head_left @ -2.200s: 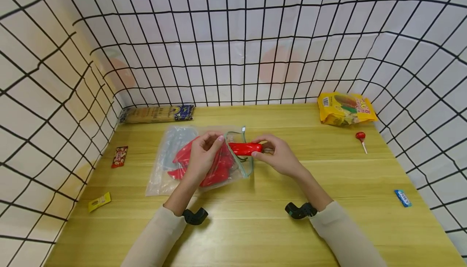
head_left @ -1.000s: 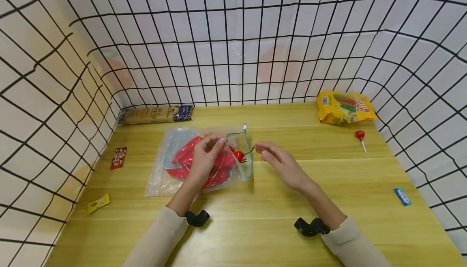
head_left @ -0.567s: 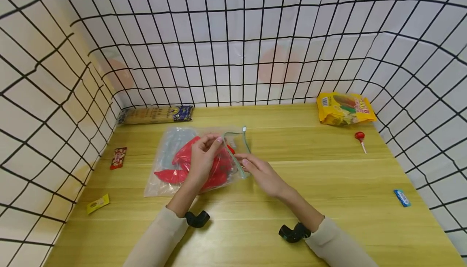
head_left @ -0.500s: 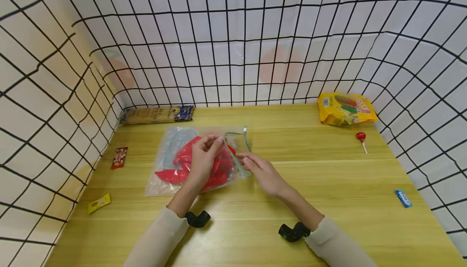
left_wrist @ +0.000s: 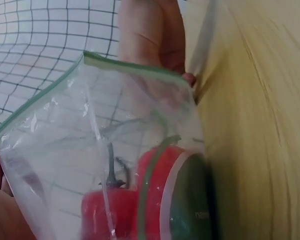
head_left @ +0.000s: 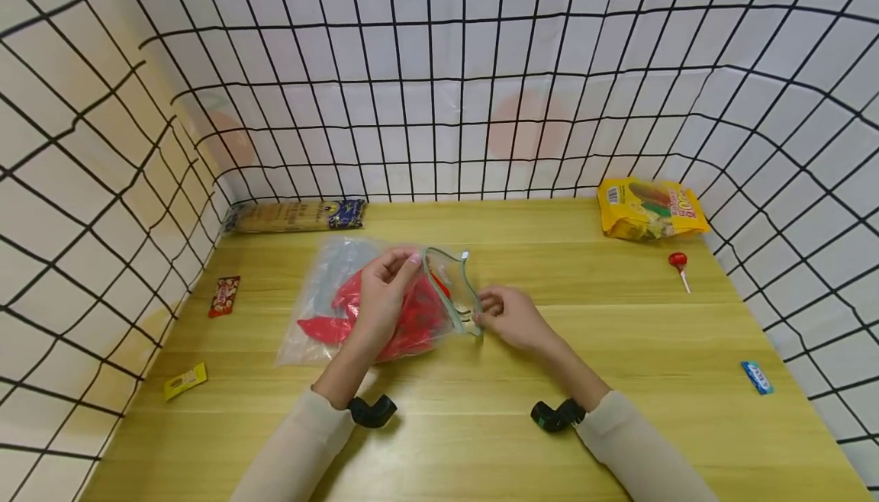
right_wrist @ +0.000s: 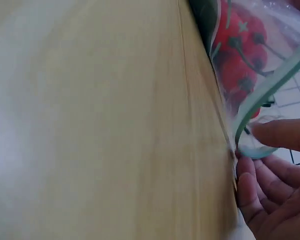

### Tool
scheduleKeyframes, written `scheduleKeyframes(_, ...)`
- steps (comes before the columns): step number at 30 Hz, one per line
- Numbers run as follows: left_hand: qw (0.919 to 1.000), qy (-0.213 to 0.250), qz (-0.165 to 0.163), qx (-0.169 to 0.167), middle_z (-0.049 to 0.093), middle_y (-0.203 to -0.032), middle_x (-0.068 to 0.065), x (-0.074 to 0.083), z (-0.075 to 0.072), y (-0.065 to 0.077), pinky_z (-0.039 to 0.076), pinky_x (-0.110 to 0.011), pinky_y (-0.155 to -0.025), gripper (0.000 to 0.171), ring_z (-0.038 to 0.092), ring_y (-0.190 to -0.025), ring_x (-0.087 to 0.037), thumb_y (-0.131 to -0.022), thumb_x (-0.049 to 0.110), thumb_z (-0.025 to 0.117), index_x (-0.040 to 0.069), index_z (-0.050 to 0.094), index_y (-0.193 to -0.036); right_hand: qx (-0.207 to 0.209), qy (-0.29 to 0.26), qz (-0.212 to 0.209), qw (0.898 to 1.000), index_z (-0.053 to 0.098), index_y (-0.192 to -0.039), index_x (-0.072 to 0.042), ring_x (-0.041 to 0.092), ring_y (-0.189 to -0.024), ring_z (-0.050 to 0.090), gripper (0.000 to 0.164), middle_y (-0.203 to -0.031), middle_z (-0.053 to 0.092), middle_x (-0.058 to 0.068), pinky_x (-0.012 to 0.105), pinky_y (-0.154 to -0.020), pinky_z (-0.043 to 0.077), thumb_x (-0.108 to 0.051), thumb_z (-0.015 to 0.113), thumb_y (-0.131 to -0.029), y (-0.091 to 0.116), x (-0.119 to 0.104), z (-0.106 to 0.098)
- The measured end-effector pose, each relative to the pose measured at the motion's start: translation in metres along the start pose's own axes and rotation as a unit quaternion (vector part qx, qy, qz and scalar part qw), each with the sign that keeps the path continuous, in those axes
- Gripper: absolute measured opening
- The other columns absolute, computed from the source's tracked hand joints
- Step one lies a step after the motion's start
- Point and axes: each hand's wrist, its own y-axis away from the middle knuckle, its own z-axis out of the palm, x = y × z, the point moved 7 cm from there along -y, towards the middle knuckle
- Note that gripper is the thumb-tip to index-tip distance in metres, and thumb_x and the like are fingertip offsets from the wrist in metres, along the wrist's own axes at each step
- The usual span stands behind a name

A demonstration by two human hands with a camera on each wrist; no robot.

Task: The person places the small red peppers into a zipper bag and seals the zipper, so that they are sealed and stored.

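Observation:
A clear zip bag [head_left: 309, 307] with a green-edged mouth lies on the table in the head view, its opening facing right. Several red peppers [head_left: 326, 330] are inside, their stems pointing toward the mouth; the left wrist view shows them through the plastic [left_wrist: 45, 132]. My left hand [head_left: 382, 296] pinches the bag's mouth at its far upper edge. At the near right corner of the mouth, my right hand [head_left: 515, 319] grips the green lip, thumb [right_wrist: 280, 134] on one side and curled fingers [right_wrist: 277, 182] on the other. The mouth gapes between both hands.
A noodle pack [head_left: 291, 216] lies at the back left, a yellow food bag [head_left: 652, 208] at the back right. Near the right edge are a red lollipop [head_left: 677, 259] and a blue packet [head_left: 758, 377]. A red packet [head_left: 224, 296] and a yellow packet [head_left: 185, 382] lie left. Black grid-patterned walls enclose the table.
The right hand slid a red pepper into the bag, released it, pushed at the mouth, then moved right to grip the lip. The mouth is drawn wider; the left hand stayed in place.

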Motion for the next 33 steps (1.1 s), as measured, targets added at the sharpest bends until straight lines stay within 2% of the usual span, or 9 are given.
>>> scheduleKeyframes(3, 0.9999, -0.006, 0.002, -0.008, 0.07, -0.107, -0.012, 0.004, 0.002, 0.002, 0.054, -0.031, -0.091, 0.031, 0.066, -0.098, -0.017, -0.092, 0.031, 0.068, 0.004, 0.066, -0.107, -0.002, 0.004, 0.002, 1.0, 0.068, -0.107, -0.007, 0.014, -0.083, 0.065, 0.02, -0.096, 0.069, 0.004, 0.03, -0.075, 0.054, -0.016, 0.07, -0.089, 0.002, 0.0, -0.007)
scheduleKeyframes(6, 0.9994, -0.03, 0.014, -0.008, 0.07, -0.108, -0.008, 0.013, 0.0, 0.003, 0.053, -0.027, -0.092, 0.03, 0.064, -0.101, -0.018, -0.093, 0.033, 0.066, 0.008, 0.065, -0.108, 0.007, -0.022, -0.002, 1.0, 0.068, -0.108, -0.005, 0.018, -0.079, 0.068, 0.021, -0.096, 0.068, 0.009, 0.033, -0.07, 0.056, -0.017, 0.069, -0.091, 0.004, -0.005, -0.024)
scheduleKeyframes(11, 0.9952, -0.066, 0.072, -0.005, 0.071, -0.1, -0.001, 0.038, -0.002, -0.002, 0.054, -0.023, -0.082, 0.025, 0.065, -0.095, -0.017, -0.093, 0.03, 0.066, 0.009, 0.066, -0.108, 0.042, -0.061, -0.035, 0.997, 0.067, -0.112, -0.004, 0.026, -0.075, 0.069, 0.027, -0.1, 0.069, 0.017, 0.041, -0.067, 0.058, -0.023, 0.066, -0.094, 0.004, -0.03, -0.071)
scheduleKeyframes(18, 0.9798, -0.109, 0.167, 0.001, 0.073, -0.095, -0.004, 0.084, 0.015, -0.011, 0.057, -0.028, -0.079, 0.022, 0.068, -0.087, -0.021, -0.089, 0.026, 0.071, 0.009, 0.073, -0.104, 0.115, -0.013, -0.067, 0.991, 0.069, -0.111, -0.01, 0.014, -0.085, 0.07, 0.03, -0.105, 0.071, 0.008, 0.026, -0.068, 0.055, -0.034, 0.064, -0.094, -0.017, -0.081, -0.138)
scheduleKeyframes(22, 0.9556, -0.14, 0.259, 0.014, 0.073, -0.092, -0.011, 0.12, 0.042, -0.004, 0.054, -0.024, -0.067, 0.016, 0.067, -0.077, -0.023, -0.089, 0.014, 0.071, 0.003, 0.073, -0.101, 0.116, -0.017, -0.1, 0.988, 0.07, -0.111, -0.012, 0.02, -0.093, 0.07, 0.031, -0.111, 0.068, 0.006, 0.025, -0.072, 0.056, -0.036, 0.064, -0.093, -0.037, -0.115, -0.157)
scheduleKeyframes(24, 0.9356, -0.16, 0.314, 0.015, 0.074, -0.089, -0.013, 0.133, 0.058, 0.0, 0.052, -0.022, -0.062, 0.013, 0.067, -0.073, -0.022, -0.088, 0.008, 0.071, 0.0, 0.073, -0.098, 0.11, -0.012, -0.118, 0.987, 0.071, -0.109, -0.012, 0.024, -0.089, 0.069, 0.029, -0.109, 0.067, 0.005, 0.026, -0.069, 0.055, -0.036, 0.065, -0.093, -0.044, -0.136, -0.16)
scheduleKeyframes(28, 0.89, -0.206, 0.406, 0.016, 0.075, -0.088, -0.006, 0.138, 0.084, 0.0, 0.054, -0.023, -0.065, 0.013, 0.069, -0.074, -0.012, -0.088, 0.015, 0.073, 0.005, 0.075, -0.096, 0.081, 0.009, -0.172, 0.982, 0.071, -0.106, -0.015, 0.026, -0.082, 0.065, 0.024, -0.102, 0.068, 0.003, 0.03, -0.067, 0.054, -0.034, 0.065, -0.093, -0.048, -0.178, -0.154)
scheduleKeyframes(31, 0.874, -0.228, 0.428, 0.026, 0.076, -0.089, -0.003, 0.142, 0.085, 0.0, 0.055, -0.023, -0.069, 0.015, 0.069, -0.075, -0.008, -0.088, 0.02, 0.073, 0.008, 0.075, -0.096, 0.053, 0.03, -0.204, 0.977, 0.071, -0.107, -0.013, 0.023, -0.082, 0.062, 0.021, -0.101, 0.069, 0.005, 0.034, -0.069, 0.052, -0.029, 0.064, -0.094, -0.038, -0.204, -0.145)
scheduleKeyframes(33, 0.872, -0.221, 0.434, 0.047, 0.074, -0.089, -0.005, 0.146, 0.072, -0.001, 0.055, -0.025, -0.07, 0.016, 0.067, -0.076, -0.011, -0.088, 0.018, 0.072, 0.005, 0.073, -0.097, 0.037, 0.037, -0.21, 0.976, 0.071, -0.108, -0.009, 0.023, -0.084, 0.063, 0.021, -0.1, 0.07, 0.009, 0.037, -0.071, 0.051, -0.024, 0.064, -0.095, -0.028, -0.214, -0.141)
